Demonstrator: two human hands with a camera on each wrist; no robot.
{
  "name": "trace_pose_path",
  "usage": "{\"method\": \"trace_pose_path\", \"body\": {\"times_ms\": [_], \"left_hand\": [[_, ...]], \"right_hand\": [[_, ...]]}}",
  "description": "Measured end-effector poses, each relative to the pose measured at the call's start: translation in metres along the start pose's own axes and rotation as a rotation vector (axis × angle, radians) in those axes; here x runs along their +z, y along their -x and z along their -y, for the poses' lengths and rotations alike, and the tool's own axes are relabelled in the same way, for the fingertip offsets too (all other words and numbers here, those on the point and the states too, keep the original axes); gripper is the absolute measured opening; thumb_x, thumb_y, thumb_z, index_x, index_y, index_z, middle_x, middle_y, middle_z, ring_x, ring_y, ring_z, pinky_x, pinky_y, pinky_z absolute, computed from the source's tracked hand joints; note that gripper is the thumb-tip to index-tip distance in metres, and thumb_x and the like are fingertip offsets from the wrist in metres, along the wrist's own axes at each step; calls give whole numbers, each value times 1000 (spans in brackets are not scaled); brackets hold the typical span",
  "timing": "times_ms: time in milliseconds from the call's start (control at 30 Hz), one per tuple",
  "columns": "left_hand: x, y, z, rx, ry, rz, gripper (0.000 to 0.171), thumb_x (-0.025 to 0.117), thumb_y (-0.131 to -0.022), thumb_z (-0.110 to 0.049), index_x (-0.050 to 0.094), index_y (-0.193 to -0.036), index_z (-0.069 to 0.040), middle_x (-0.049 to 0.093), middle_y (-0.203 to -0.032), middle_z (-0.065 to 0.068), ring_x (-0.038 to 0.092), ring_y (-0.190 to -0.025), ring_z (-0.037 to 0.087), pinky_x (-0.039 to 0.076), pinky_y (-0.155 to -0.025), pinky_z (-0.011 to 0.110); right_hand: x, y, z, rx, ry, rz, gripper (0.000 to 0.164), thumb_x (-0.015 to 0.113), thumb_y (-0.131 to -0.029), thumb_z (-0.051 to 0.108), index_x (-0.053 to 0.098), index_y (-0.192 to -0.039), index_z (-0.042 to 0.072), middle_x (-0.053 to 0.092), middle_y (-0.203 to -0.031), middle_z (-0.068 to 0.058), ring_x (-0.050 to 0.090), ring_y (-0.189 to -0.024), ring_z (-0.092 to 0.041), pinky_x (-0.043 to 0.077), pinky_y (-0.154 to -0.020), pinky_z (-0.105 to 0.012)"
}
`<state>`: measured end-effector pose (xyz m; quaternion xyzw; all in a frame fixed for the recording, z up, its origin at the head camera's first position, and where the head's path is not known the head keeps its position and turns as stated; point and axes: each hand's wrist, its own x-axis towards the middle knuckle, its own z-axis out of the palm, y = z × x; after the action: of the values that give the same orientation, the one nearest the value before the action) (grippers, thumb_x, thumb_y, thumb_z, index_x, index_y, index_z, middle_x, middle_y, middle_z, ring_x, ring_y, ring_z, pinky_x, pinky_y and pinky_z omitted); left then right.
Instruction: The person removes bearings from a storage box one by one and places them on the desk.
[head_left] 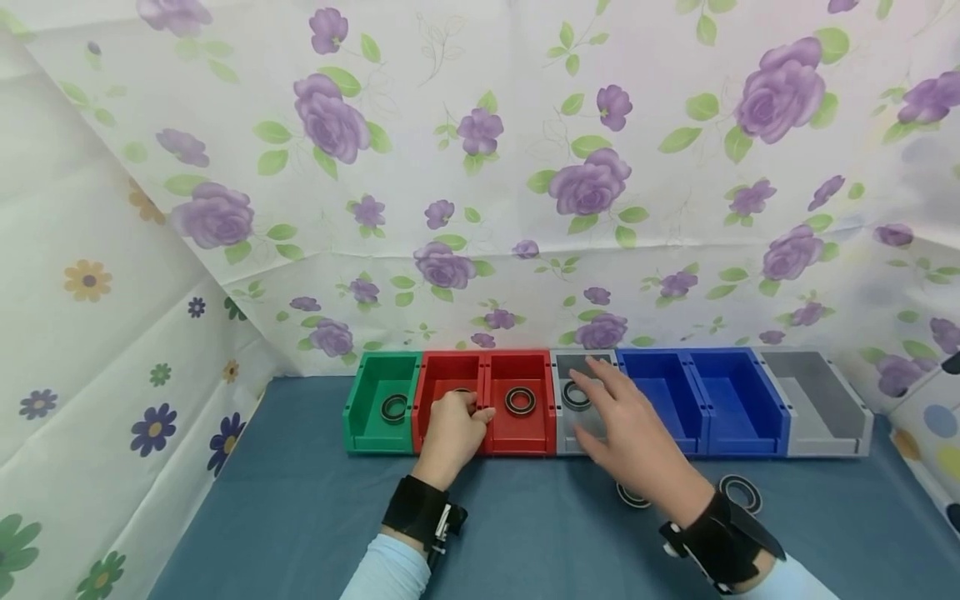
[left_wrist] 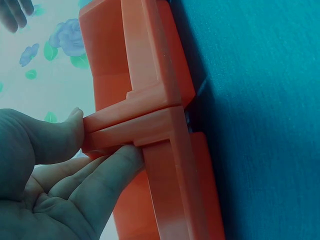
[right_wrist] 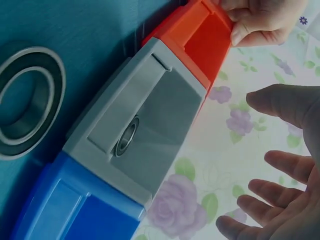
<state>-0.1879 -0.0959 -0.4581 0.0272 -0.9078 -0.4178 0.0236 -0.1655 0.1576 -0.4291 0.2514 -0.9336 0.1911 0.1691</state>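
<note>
In the head view, my left hand (head_left: 453,429) pinches the adjoining side walls of two red bins, the left red bin (head_left: 435,367) and the right red bin (head_left: 521,442). The left wrist view shows the thumb (left_wrist: 75,130) on one side of that double wall and fingers (left_wrist: 112,172) on the other. My right hand (head_left: 637,437) hovers with spread fingers over the front of a grey bin (head_left: 570,443), holding nothing. A ball bearing (right_wrist: 127,136) lies inside that grey bin. Another bearing (head_left: 509,401) lies in the right red bin; one in the left red bin is mostly hidden.
A green bin (head_left: 382,444) with a bearing (head_left: 384,408) stands at the row's left end. Two blue bins (head_left: 746,446) and another grey bin (head_left: 828,447) continue the row rightward. Two bearings lie on the blue tablecloth, one (head_left: 633,500) partly under my right hand, another (head_left: 756,498) farther right.
</note>
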Motion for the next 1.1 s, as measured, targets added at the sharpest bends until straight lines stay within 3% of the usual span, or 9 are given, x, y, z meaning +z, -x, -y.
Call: {"method": "trace_pose_path", "body": {"times_ms": [233,633,900,1100], "left_hand": [[1,0,2,-3,0,-11,44,70,-83,-24,61,-119,-1,64,-94,5,56,-73,13,48,-57,22],[0,0,0,-7,9,3,45,69,-84,-25,59,-120,0,64,-97,7,57,-73,12,48,-56,22],[0,0,1,-5,4,-4,44,69,-84,-25,60,-120,0,65,-97,7,58,-74,11,47,-56,22],[1,-1,2,-6,12,-3,44,69,-84,-24,60,-120,0,65,-96,6,57,-72,11,47,-56,22]], "right_hand": [[11,-14,2,17,38,37,73,71,-78,36,41,-141,14,23,-150,-10,18,-136,-29,23,-103,-52],[30,-25,-6,140,63,123,67,71,-80,27,43,-138,9,28,-146,-16,26,-132,-33,32,-99,-50],[45,-34,-5,301,59,214,60,70,-79,22,48,-132,4,40,-135,-21,37,-123,-37,36,-95,-51],[54,-42,-6,327,75,284,64,71,-76,14,47,-134,5,36,-138,-23,34,-124,-42,39,-91,-53]]}}
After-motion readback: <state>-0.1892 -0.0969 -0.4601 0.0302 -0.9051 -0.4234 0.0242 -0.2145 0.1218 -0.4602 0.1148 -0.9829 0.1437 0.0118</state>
